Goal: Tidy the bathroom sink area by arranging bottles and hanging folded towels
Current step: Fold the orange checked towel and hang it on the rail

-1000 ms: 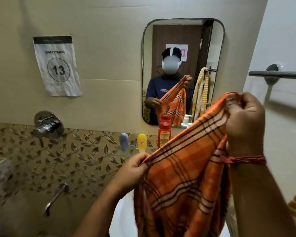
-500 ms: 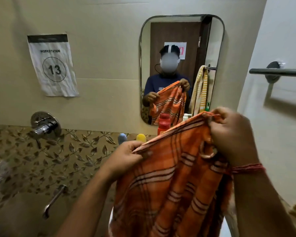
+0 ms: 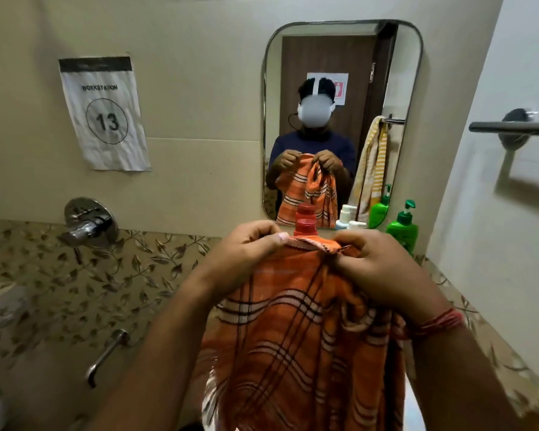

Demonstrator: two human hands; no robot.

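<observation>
At the far left a paper sign [image 3: 104, 112] marked 13 is stuck to the wall, with a chrome tap [image 3: 89, 223] below it on the leaf-patterned tiles. In the middle, the left hand [image 3: 246, 247] pinches the top edge of an orange striped towel [image 3: 299, 343], fingers curled tight on the cloth. The towel hangs down in front of the person, its top edge bunched between both hands. Behind it stands a red bottle [image 3: 305, 223] under the mirror [image 3: 343, 119]. The right hand [image 3: 383, 269] grips the towel's other top corner, fingers closed on it. A green pump bottle [image 3: 402, 228] stands further right, and a towel bar [image 3: 511, 128] is fixed to the right wall.
</observation>
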